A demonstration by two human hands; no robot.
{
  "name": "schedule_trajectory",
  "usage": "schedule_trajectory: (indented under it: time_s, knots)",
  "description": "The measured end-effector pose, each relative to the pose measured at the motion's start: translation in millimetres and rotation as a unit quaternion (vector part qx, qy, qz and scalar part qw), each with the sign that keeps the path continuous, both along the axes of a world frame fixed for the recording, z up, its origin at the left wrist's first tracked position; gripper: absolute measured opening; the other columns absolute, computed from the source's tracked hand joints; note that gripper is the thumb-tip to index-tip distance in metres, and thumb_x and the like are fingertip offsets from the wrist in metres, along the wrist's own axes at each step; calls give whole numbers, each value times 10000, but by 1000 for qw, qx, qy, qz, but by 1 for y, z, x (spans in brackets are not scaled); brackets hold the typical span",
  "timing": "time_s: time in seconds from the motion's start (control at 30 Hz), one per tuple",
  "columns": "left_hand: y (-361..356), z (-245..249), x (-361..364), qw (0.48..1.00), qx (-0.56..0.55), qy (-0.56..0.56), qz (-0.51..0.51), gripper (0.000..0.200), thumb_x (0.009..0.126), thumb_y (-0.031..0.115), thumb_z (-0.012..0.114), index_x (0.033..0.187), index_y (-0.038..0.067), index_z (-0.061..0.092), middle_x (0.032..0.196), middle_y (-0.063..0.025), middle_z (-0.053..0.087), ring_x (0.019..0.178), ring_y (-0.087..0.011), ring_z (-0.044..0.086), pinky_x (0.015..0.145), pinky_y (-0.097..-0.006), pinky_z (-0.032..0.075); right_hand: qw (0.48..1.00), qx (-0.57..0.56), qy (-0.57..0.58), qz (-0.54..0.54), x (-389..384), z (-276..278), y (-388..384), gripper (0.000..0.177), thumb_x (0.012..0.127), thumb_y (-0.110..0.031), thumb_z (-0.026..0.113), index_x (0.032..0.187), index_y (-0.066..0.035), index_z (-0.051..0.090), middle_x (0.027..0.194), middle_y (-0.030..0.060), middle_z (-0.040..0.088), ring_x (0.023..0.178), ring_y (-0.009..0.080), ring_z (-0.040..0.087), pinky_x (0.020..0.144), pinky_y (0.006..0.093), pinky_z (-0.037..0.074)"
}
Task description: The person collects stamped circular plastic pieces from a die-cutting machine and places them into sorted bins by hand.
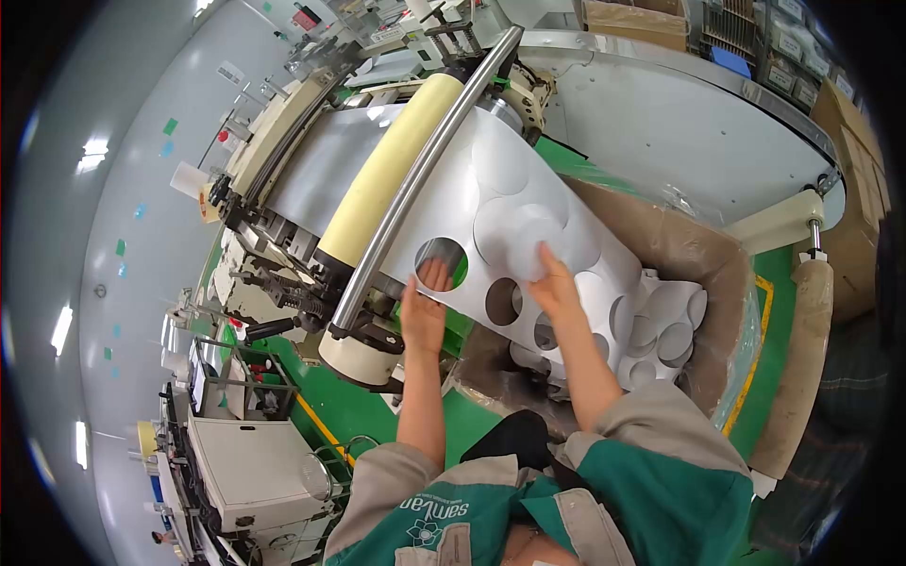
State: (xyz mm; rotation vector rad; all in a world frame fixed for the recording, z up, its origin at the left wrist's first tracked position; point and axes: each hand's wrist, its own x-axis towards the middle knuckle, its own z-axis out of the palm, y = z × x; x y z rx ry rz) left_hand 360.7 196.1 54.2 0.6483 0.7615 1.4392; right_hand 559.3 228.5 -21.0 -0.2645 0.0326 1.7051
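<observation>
A white sheet [479, 283] with round cutouts runs from the machine's rollers down toward me. My left hand [423, 311] is at its near left edge, fingers stretched out beneath the sheet and showing through a round hole, thumb apart from them. Over the middle of the sheet, my right hand [559, 292] pinches the lower edge of a round white disc [533, 234], blurred by motion; part of its fingers is hidden behind the disc. Other circles overlap around it. Further holes [503, 302] line the sheet's near side.
A steel bar [429, 174] and a yellow roller [392, 170] cross the machine above the sheet. Below the sheet stands a plastic-lined cardboard box [717, 274] with punched sheet waste [675, 316]. A paper-wrapped roll [802, 368] stands at the right, a white cabinet [250, 462] at lower left.
</observation>
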Motion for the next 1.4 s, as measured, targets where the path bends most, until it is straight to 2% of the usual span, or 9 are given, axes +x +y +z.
schedule_trajectory:
  time_s: [0.1,0.3,0.57,0.73,0.83,0.9,1.07,1.23,1.4]
  knots:
    - [9,23,-10,998,26,-52,13,453,914,280,362,1252,-22,353,1292,-147,397,1209,-260,369,1015,-379,293,999,-18,-8,-31,31,1,4,401,807,-139,612,1161,-43,449,1128,89,531,1034,210,530,878,327,450]
    - [27,33,-22,989,65,-130,23,372,925,239,340,1215,16,412,1234,-100,467,1136,-256,446,998,-398,318,920,205,-334,26,15,77,26,399,771,-139,630,1112,29,508,1031,109,578,941,170,545,817,296,432]
    - [-4,-7,17,1000,-8,8,-2,361,914,228,417,1196,2,419,1208,-73,476,1130,-204,436,967,-357,344,786,276,-521,186,-15,99,20,454,729,-177,680,1087,55,523,1030,91,577,931,151,527,825,269,399]
    - [-9,-6,8,998,-22,55,-11,408,918,256,391,1222,-16,394,1261,-122,435,1203,-230,373,973,-369,340,969,139,-185,91,-27,30,3,376,790,-160,621,1100,20,509,1037,91,569,951,180,538,852,319,411]
    - [-4,11,-5,998,-19,-51,8,491,907,298,401,1253,-44,340,1282,-179,399,1236,-259,333,1012,-373,291,997,9,71,32,-3,-8,-3,411,835,-164,575,1190,-27,421,1152,82,505,1068,224,491,920,373,400]
    - [2,19,-10,1000,9,-23,1,490,912,293,377,1256,-51,322,1292,-175,377,1228,-276,335,1038,-388,263,995,-39,94,-15,18,-17,2,411,839,-169,569,1197,-40,414,1155,80,499,1101,227,466,923,378,402]
    - [17,33,-14,990,61,-116,46,408,916,252,368,1224,-15,385,1239,-138,447,1178,-264,400,1016,-411,299,981,113,-154,-17,30,29,14,375,811,-141,595,1146,-17,478,1086,78,549,1002,187,527,869,323,417]
    - [27,22,-18,987,5,-163,-13,400,927,255,344,1243,15,385,1270,-113,433,1188,-257,389,1015,-413,284,870,218,-436,70,-8,78,38,382,736,-183,661,1043,19,559,965,89,603,874,151,556,771,276,436]
    - [5,-1,12,1000,0,-16,12,379,923,252,372,1216,16,417,1235,-79,464,1155,-218,421,990,-371,313,793,293,-509,163,-33,94,35,392,724,-205,684,1028,9,561,946,71,601,881,136,539,784,276,419]
